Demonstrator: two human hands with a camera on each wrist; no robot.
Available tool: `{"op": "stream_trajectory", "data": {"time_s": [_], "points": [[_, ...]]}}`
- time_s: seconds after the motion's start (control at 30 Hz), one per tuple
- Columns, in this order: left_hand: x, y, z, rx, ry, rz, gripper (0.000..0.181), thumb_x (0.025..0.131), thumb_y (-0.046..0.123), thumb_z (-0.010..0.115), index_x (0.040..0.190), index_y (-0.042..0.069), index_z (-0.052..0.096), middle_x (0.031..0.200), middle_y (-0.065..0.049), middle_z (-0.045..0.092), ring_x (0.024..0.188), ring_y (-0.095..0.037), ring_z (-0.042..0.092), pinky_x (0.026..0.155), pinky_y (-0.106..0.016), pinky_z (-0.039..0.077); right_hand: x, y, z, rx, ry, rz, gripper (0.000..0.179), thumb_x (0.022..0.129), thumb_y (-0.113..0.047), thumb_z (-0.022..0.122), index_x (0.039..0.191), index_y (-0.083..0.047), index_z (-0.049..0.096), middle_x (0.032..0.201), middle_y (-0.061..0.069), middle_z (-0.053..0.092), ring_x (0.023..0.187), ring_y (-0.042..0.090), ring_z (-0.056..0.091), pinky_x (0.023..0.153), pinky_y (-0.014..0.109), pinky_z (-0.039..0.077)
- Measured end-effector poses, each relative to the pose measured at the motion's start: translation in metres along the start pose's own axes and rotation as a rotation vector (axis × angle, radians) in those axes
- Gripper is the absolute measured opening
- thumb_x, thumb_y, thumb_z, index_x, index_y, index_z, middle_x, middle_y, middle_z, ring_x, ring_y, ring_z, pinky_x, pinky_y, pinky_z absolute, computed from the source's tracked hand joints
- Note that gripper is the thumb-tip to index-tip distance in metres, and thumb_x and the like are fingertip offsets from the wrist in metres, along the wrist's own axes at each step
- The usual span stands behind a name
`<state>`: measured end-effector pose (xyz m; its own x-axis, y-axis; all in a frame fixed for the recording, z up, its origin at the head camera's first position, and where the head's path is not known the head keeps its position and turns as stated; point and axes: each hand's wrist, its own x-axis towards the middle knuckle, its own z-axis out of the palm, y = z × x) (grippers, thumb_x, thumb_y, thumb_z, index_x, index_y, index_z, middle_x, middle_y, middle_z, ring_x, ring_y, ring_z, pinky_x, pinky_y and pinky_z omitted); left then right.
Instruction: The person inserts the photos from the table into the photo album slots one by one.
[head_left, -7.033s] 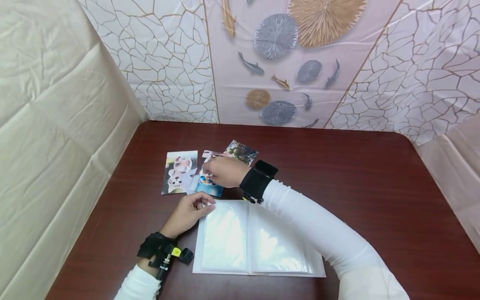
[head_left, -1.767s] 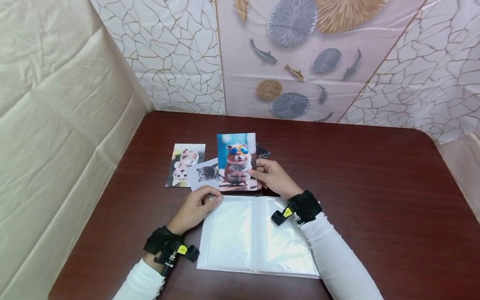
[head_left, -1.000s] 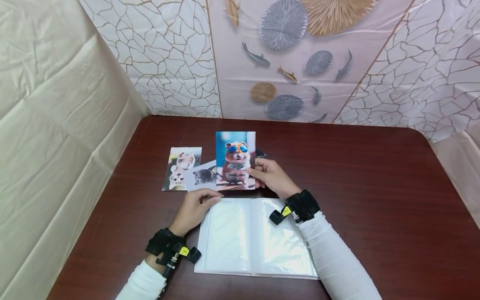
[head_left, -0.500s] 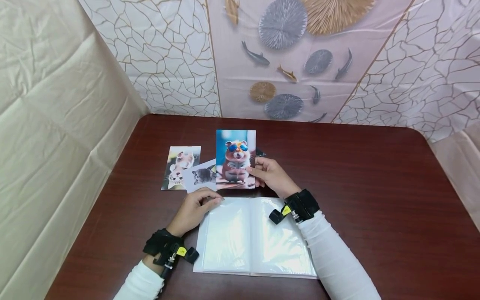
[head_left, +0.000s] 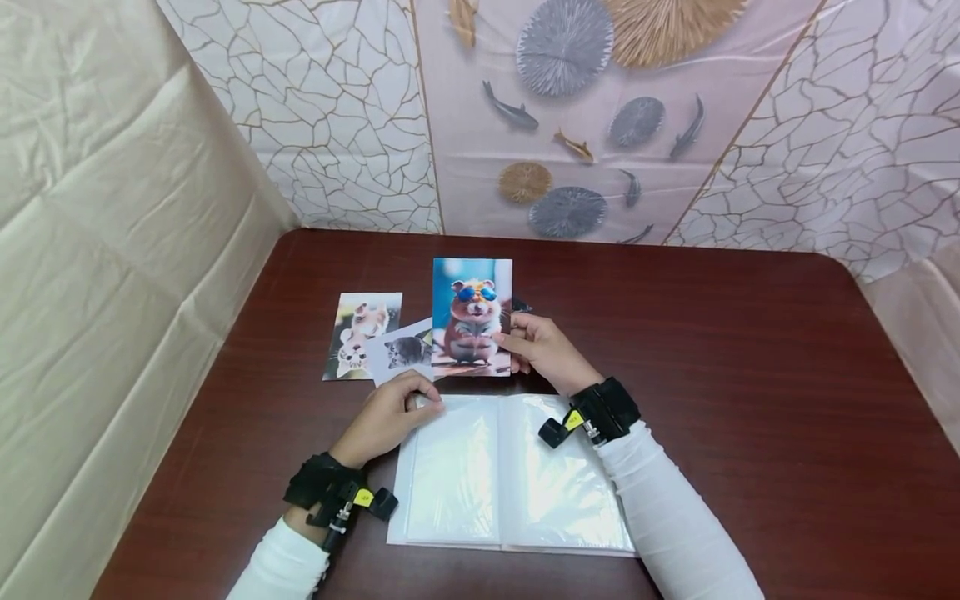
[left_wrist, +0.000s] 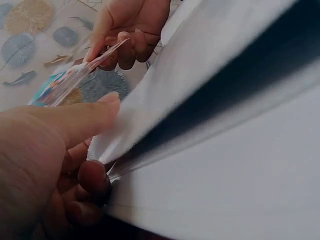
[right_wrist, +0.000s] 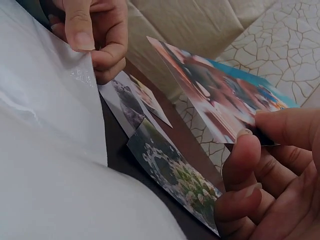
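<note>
My right hand pinches the right edge of a photo of a hamster in blue sunglasses, held up facing the head camera. In the right wrist view, thumb and fingertips grip this photo by its lower part. An open photo album with glossy clear pockets lies on the table before me. My left hand holds the album's top left corner. Seen from the left wrist, its thumb lies over a pocket page and its fingers curl under, with a dark gap between the leaves.
Behind the album lie a photo of a white cat and a pink animal and a grey cat photo, overlapping. A plant photo is mostly hidden behind the raised photo in the head view. A patterned cloth hangs behind the dark red table.
Since the earliest frame, my right hand has picked the hamster photo off the table and raised it upright. Over the last second the photo has risen only slightly; my left hand stays at the album corner.
</note>
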<state>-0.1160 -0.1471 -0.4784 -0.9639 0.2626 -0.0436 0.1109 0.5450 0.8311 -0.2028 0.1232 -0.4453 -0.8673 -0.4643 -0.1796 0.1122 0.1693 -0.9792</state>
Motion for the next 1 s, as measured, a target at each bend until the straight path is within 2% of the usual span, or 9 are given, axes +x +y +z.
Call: {"op": "stream_trajectory", "data": {"time_s": [0.27,0.43,0.53,0.7,0.83,1.0], "points": [[0.001,-0.003,0.002,0.06,0.019,0.054,0.006,0.095,0.03,0.073,0.095,0.024,0.073,0.089,0.008,0.058,0.064,-0.01,0.046,0.062,-0.025,0.039,-0.002,-0.001,0.0,0.013,-0.004,-0.005,0.018,0.103,-0.022,0.06,0.093,-0.008,0.057,0.065,-0.002,0.056,0.06,0.014,0.053,0.057,0.027,0.042],[0.002,-0.006,0.007,0.051,0.063,0.078,0.007,0.097,0.029,0.07,0.095,0.023,0.073,0.092,0.008,0.061,0.065,-0.01,0.046,0.061,-0.025,0.039,-0.002,-0.001,-0.001,0.027,-0.012,-0.004,0.018,0.104,-0.024,0.06,0.096,-0.007,0.058,0.065,-0.002,0.057,0.06,0.014,0.053,0.059,0.028,0.042],[0.003,-0.004,0.009,0.036,0.087,0.074,0.008,0.097,0.027,0.069,0.092,0.022,0.073,0.093,0.008,0.062,0.066,-0.012,0.048,0.062,-0.024,0.039,-0.001,0.0,-0.002,0.028,-0.012,0.0,0.018,0.104,-0.024,0.06,0.097,-0.008,0.058,0.065,-0.002,0.057,0.061,0.016,0.053,0.06,0.028,0.042],[0.001,0.0,0.011,0.037,0.093,0.055,0.008,0.097,0.025,0.069,0.091,0.023,0.073,0.095,0.008,0.062,0.069,-0.013,0.048,0.064,-0.024,0.039,-0.001,-0.001,-0.002,0.034,-0.009,0.005,0.016,0.104,-0.022,0.059,0.099,-0.007,0.059,0.066,-0.003,0.057,0.061,0.015,0.054,0.059,0.026,0.042],[0.001,0.0,0.013,0.009,0.106,0.07,0.007,0.097,0.023,0.068,0.093,0.021,0.073,0.094,0.006,0.063,0.069,-0.013,0.047,0.065,-0.025,0.039,-0.002,-0.002,-0.002,0.042,-0.004,0.004,0.014,0.104,-0.02,0.059,0.102,-0.007,0.06,0.066,-0.003,0.057,0.06,0.012,0.054,0.058,0.024,0.042],[0.002,-0.003,0.014,-0.081,0.13,0.103,0.006,0.095,0.018,0.07,0.093,0.017,0.076,0.085,0.001,0.059,0.068,-0.013,0.046,0.065,-0.024,0.038,-0.002,-0.002,-0.002,0.05,-0.003,0.005,0.013,0.104,-0.019,0.06,0.103,-0.006,0.06,0.065,-0.004,0.056,0.059,0.01,0.054,0.058,0.023,0.042]]}}
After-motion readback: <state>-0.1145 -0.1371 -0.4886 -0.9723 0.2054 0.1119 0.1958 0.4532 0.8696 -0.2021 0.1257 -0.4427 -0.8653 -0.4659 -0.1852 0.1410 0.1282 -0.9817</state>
